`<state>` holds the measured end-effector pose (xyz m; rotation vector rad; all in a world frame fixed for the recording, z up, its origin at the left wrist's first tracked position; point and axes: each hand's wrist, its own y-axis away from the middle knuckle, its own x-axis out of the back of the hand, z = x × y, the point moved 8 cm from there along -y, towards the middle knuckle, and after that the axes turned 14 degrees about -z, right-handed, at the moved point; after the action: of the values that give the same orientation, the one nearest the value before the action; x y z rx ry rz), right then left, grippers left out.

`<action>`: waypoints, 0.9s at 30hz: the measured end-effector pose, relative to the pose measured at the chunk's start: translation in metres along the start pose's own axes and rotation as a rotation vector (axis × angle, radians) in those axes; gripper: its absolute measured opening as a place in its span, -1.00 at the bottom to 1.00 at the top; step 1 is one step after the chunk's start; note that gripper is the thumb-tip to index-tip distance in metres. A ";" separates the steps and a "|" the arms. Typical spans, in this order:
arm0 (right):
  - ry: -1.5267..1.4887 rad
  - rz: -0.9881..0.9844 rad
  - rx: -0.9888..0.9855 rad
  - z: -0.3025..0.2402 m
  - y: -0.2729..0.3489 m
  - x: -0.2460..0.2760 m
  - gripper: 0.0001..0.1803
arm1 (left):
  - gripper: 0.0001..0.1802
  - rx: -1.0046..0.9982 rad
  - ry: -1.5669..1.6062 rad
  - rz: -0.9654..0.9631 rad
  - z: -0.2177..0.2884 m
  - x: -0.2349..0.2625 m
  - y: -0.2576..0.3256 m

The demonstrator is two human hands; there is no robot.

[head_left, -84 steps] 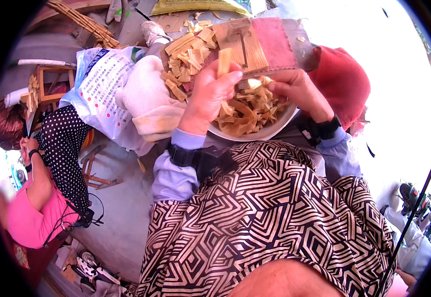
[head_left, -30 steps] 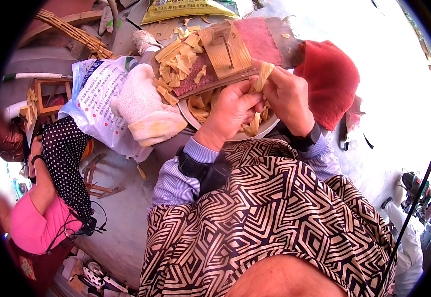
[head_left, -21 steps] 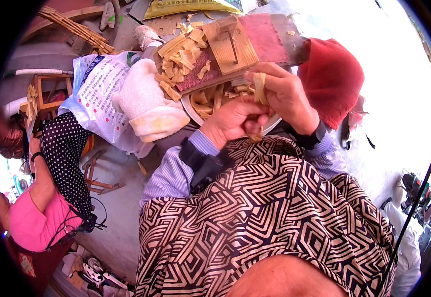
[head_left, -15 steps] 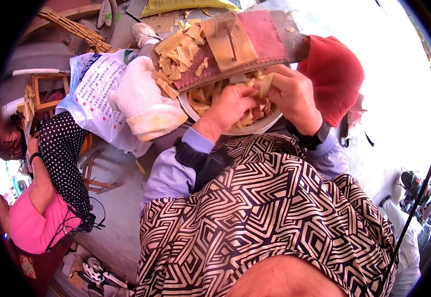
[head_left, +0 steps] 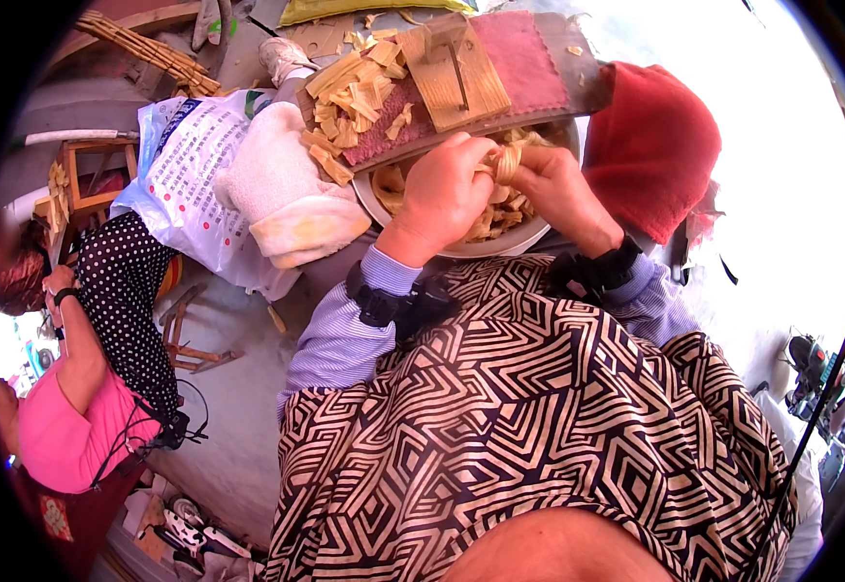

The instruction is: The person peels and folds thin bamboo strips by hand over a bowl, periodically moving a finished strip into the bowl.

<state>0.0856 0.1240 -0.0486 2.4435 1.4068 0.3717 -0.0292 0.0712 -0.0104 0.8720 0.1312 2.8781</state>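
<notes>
My left hand (head_left: 445, 190) and my right hand (head_left: 566, 196) meet over a white bowl (head_left: 500, 248). Between their fingertips is a pale yellow, ribbon-like strip (head_left: 507, 164), looped or knotted; I cannot make out its material. Both hands are closed on it. The bowl holds several similar yellow strips (head_left: 486, 226). Beyond my hands a board (head_left: 583, 73) lies across the bowl, partly covered with pink cloth (head_left: 524, 63). A wooden block (head_left: 442, 92) with a thin dark bar on it rests there, beside a heap of short yellow pieces (head_left: 355, 102).
A red cloth (head_left: 655, 145) covers something right of the bowl. To the left are a white towel (head_left: 272, 165) and a printed plastic bag (head_left: 190, 175). Further left sits another person in a pink top (head_left: 78, 427), near a small wooden stool (head_left: 97, 175).
My hands have lifted a little out of the bowl and drawn the strip into a loop or knot. My left hand has turned upward. The other person's hand has shifted slightly.
</notes>
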 end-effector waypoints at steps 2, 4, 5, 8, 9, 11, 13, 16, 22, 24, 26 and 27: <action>0.137 0.082 0.146 -0.018 0.003 0.004 -0.84 | -0.71 -0.025 0.063 -0.034 0.001 -0.001 -0.001; 0.292 0.156 0.269 -0.031 0.005 0.007 -0.87 | -0.72 0.000 0.178 -0.072 0.007 0.004 -0.005; 0.364 0.206 0.341 -0.038 0.008 0.009 -0.88 | -0.73 0.039 0.255 -0.102 0.016 0.009 -0.008; 0.457 0.325 0.480 -0.055 0.015 0.013 -0.91 | -0.76 0.086 0.270 0.014 0.016 0.009 -0.013; 0.413 0.354 0.463 -0.059 0.018 0.016 -0.91 | -0.77 0.085 0.246 0.084 0.011 0.007 -0.013; 0.455 0.422 0.439 -0.071 0.026 0.022 -0.94 | -0.77 0.137 0.517 0.067 -0.011 -0.007 -0.006; 0.453 0.482 0.473 -0.069 0.029 0.028 -0.95 | -0.76 0.144 0.673 0.034 -0.012 -0.015 -0.001; 0.428 0.519 0.465 -0.062 0.026 0.035 -0.97 | -0.77 0.142 0.742 -0.065 -0.018 -0.021 0.017; -0.171 0.166 0.216 -0.039 0.010 0.024 -0.82 | -0.90 0.010 -0.010 0.222 0.006 0.022 0.032; -0.037 0.135 0.249 -0.046 0.010 0.022 -0.76 | -0.87 -0.008 -0.203 0.242 0.019 0.026 0.034; 0.204 0.009 0.222 -0.050 0.013 0.018 -0.76 | -0.86 -0.046 -0.277 0.266 0.026 0.027 0.034; 0.297 -0.023 0.082 -0.047 0.015 0.017 -0.73 | -0.86 -0.061 -0.304 0.286 0.026 0.027 0.034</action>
<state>0.0887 0.1378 0.0014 2.5146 1.5932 0.7101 -0.0405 0.0433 0.0303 1.4038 -0.1216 2.9328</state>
